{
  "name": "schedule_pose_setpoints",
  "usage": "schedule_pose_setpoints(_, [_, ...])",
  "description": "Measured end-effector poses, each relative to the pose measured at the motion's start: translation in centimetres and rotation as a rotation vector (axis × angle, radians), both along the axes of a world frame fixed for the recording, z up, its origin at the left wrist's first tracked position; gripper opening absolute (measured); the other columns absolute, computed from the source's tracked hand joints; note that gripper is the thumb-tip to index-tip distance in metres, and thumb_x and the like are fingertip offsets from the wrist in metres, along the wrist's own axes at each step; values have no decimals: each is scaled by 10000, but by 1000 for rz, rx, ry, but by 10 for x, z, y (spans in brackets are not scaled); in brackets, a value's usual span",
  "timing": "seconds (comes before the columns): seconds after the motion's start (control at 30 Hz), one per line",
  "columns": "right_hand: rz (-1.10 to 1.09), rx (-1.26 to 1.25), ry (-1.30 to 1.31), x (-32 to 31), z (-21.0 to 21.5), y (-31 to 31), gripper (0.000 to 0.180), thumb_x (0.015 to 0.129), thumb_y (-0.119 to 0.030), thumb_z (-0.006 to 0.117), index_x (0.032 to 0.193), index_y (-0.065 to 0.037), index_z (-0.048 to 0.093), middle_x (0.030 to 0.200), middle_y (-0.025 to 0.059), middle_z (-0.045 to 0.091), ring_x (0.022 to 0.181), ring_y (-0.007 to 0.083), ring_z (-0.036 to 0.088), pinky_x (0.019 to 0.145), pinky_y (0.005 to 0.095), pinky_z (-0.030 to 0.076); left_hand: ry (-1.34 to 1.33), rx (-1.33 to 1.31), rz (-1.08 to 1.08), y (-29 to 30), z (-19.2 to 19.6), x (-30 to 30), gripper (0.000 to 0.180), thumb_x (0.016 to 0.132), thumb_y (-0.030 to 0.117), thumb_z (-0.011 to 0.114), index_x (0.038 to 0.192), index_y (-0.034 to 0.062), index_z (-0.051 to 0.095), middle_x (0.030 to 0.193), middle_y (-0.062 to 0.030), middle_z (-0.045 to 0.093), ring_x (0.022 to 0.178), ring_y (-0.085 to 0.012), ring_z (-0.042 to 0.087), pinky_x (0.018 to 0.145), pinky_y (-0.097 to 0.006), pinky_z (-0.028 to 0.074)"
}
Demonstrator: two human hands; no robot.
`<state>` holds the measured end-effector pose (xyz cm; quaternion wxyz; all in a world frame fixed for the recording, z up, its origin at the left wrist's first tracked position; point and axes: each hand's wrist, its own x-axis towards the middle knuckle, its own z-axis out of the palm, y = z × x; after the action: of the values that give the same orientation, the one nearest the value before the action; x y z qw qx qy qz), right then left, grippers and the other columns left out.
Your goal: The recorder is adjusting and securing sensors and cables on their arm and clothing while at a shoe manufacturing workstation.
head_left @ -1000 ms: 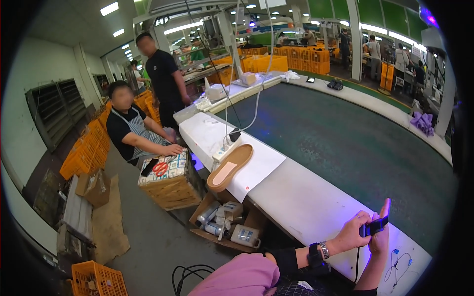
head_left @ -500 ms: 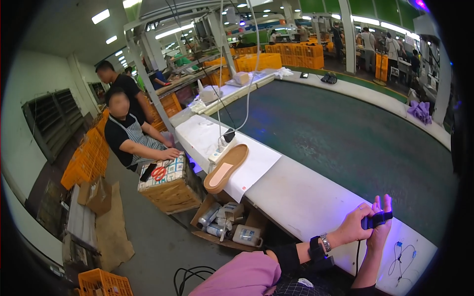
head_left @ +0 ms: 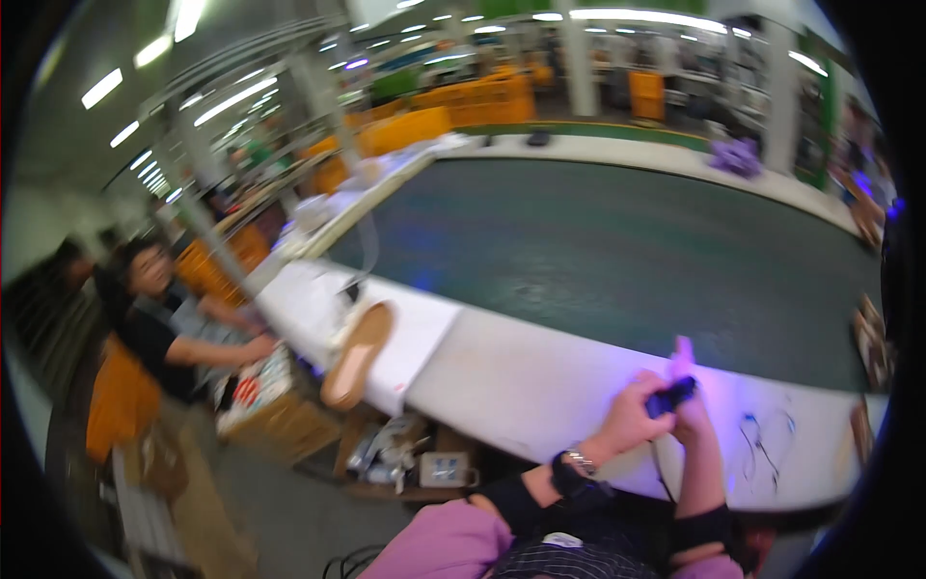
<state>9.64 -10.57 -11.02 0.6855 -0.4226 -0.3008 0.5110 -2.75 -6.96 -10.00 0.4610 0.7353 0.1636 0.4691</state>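
My left hand (head_left: 635,413) is closed on a small black device (head_left: 670,396) with a dark cable. The device lies across my right hand (head_left: 686,372), where the palm or the base of the fingers seems to be. The fingers of my right hand stretch upward and look slightly blurred. Both hands are above the white worktop (head_left: 511,362), near its front right part. A metal watch (head_left: 580,461) and a black band circle my left wrist. Off to the left, a brown shoe sole (head_left: 372,331) with a pale pink patch lies partly over a white sheet (head_left: 424,333).
A green conveyor belt (head_left: 598,251) runs beyond the worktop. Thin cables (head_left: 762,449) lie right of my hands. At the left, a person (head_left: 164,318) leans over a carton (head_left: 275,425). An open box of bottles (head_left: 405,458) stands under the worktop edge. Several shoes (head_left: 873,347) show at far right.
My view has swung to the right, so the scene shifts left and blurs. Shoes at the far right have come into view. My left hand still grips the black device on my right hand.
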Motion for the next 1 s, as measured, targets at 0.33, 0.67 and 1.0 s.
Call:
schedule_pose_setpoints(0.33, [-200, 93, 154, -17, -15, 34, 475, 841, -273, 596, 1213, -64, 388, 881, 63, 509, 798, 158, 510, 742, 325, 451, 120, 46, 49, 21, -8, -4, 299, 581, 40, 686, 833, 5, 528, 841, -49, 491, 788, -168, 489, 740, -275, 410])
schedule_pose_setpoints(0.67, [-328, -358, -541, -16, -5, 40, 618, 868, -448, 526, 1304, -47, 348, 1352, 264, 273, 1313, 373, 218, 1052, 414, 244, 80, -161, -45, 8, -2, -1, 262, 602, 33, 669, 808, 9, 509, 816, -21, 453, 769, -132, 453, 734, -252, 382])
schedule_pose_setpoints(1.0, [-345, -242, -291, -12, -13, 49, 432, 855, -302, 571, 1160, -25, 440, 1134, 178, 408, 1074, 300, 428, 918, 367, 365, 109, -154, 13, 12, -3, -1, 264, 624, 34, 662, 834, 10, 504, 839, -17, 470, 775, -117, 452, 732, -241, 382])
